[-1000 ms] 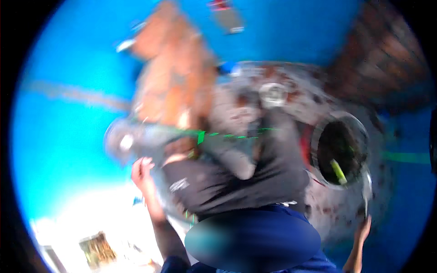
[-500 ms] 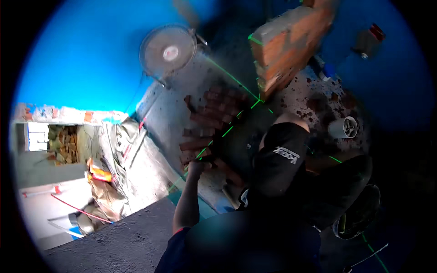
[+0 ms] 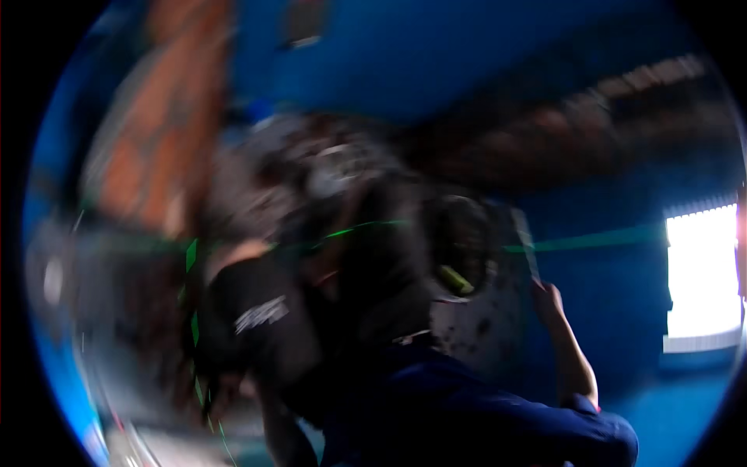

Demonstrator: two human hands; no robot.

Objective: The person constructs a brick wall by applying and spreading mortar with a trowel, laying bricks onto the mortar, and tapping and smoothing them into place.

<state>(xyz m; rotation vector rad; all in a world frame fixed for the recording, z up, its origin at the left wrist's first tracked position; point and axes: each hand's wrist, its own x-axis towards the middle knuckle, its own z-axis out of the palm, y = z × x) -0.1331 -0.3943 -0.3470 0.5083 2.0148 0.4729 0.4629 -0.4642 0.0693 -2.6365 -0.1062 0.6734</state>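
My right hand (image 3: 549,299) is raised at the right, its fingers closed round the lower end of a long, thin, pale flat tool (image 3: 525,237); blur hides its exact kind. Left of that tool stands a dark round bucket (image 3: 484,257) with a yellow-green object (image 3: 455,280) inside. My left hand (image 3: 237,387) is low at the left, beside my knee and close to dark reddish bricks (image 3: 148,311). Its fingers are smeared by motion, so whether it holds anything does not show.
A partly built brick wall (image 3: 159,156) rises at the upper left. Beyond my knees is a whitish bucket (image 3: 334,173) on the mortar-spotted floor. Green laser lines (image 3: 362,227) cross the scene. A bright window (image 3: 704,276) opens in the blue wall (image 3: 615,296) at right.
My view has swung to the right, so the brick wall and bricks now lie at the left. My right hand with the thin tool has come into view; the fan has blurred to the left rim.
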